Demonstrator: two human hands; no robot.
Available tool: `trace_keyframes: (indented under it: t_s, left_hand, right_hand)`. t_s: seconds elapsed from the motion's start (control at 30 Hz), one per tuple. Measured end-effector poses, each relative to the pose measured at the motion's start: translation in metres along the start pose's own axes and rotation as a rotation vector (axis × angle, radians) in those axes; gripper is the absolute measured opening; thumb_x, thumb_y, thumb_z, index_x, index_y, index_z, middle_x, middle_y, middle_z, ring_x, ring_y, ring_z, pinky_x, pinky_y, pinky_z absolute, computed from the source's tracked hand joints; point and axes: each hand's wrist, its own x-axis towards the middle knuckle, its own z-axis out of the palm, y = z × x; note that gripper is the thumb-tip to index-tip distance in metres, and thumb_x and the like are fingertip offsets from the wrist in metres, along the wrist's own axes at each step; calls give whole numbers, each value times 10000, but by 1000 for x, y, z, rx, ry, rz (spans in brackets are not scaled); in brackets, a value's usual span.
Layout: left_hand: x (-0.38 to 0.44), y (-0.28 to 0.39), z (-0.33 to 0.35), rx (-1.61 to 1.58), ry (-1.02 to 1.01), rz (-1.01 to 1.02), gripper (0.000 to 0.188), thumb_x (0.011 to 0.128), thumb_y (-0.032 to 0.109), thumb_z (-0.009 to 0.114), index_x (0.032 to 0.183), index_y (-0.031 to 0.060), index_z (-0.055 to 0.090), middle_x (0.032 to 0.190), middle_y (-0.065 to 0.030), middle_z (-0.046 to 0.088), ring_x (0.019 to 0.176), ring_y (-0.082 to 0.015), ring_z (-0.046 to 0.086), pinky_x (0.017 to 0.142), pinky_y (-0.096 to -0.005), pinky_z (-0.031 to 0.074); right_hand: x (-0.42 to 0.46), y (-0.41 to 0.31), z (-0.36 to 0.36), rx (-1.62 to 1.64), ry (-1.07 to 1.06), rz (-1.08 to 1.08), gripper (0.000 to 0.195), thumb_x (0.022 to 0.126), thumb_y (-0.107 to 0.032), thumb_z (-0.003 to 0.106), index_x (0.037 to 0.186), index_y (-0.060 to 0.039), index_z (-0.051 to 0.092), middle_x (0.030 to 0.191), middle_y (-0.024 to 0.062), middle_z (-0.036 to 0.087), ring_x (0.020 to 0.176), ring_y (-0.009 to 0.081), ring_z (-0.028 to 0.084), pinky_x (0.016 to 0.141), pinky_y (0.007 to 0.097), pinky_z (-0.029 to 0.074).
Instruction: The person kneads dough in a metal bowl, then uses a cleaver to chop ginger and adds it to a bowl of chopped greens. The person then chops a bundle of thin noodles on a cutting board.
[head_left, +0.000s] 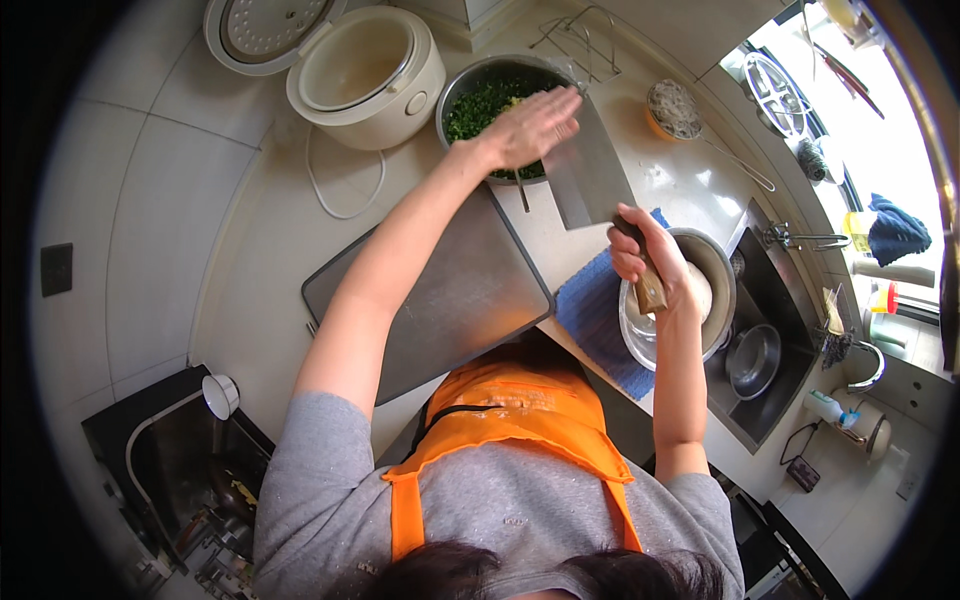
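Observation:
My right hand (660, 251) grips the wooden handle of a cleaver (592, 161), its broad blade slanting up toward a metal bowl (442, 112). Chopped greens (474, 112) fill that bowl, and a thin utensil handle (522, 193) sticks out at its front. Over the greens is my left hand (532, 129), flat with fingers extended, beside the blade and holding nothing. Whether it touches the blade I cannot tell. A dark cutting board (465, 292) lies below my left forearm. Under my right hand, a second metal bowl (721, 300) with pale dough (702, 289) stands by a blue cloth (592, 304).
A rice cooker (375, 112) with raised lid stands at the back left. Behind the greens is a wire rack (585, 45). A strainer (675, 112) rests on an orange bowl at back right. The sink (772, 300) at right holds a metal basin (754, 360).

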Motion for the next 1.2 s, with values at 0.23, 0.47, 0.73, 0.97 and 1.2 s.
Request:
trace_keyframes:
  t_s: [0.23,0.47,0.73,0.97,1.2]
  left_hand:
    - [33,-45,-29,-215,421,-337,111,769,69,648,874,71,684,784,-82,683,724,-231,665,698,-352,533]
    - [24,-63,-21,8,7,-515,387,794,132,646,1154,255,711,1283,-149,569,1173,-339,512,988,-414,479]
    - [-115,47,-77,-413,378,-192,377,1087,254,454,1310,29,658,1378,-108,642,1380,-246,515,1142,-337,377]
    - [-333,57,-2,-129,577,-605,512,1094,312,352,1433,-40,507,1512,-230,477,1454,-355,398,1216,-419,293]
    - [-371,51,71,6,463,-836,882,1043,612,292,1577,-75,149,1653,-272,150,1551,-368,137,1272,-462,81]
  right_hand:
    - [-58,22,8,-152,305,-202,283,1053,-279,530,838,-124,429,602,13,432,420,106,398,407,268,360]
    - [-70,44,9,-141,284,-314,207,1052,-274,540,925,-126,470,626,8,453,428,114,416,420,265,369]
    - [-87,114,6,-400,252,-369,201,1057,-195,544,1194,-52,516,610,15,479,445,99,447,404,248,375]
    - [-30,201,19,-610,131,43,165,1026,-213,584,1112,-74,599,614,-49,456,481,55,420,425,237,319]
    - [46,254,43,-596,12,63,208,1036,-278,553,1014,-72,533,619,1,475,420,109,433,381,275,371]
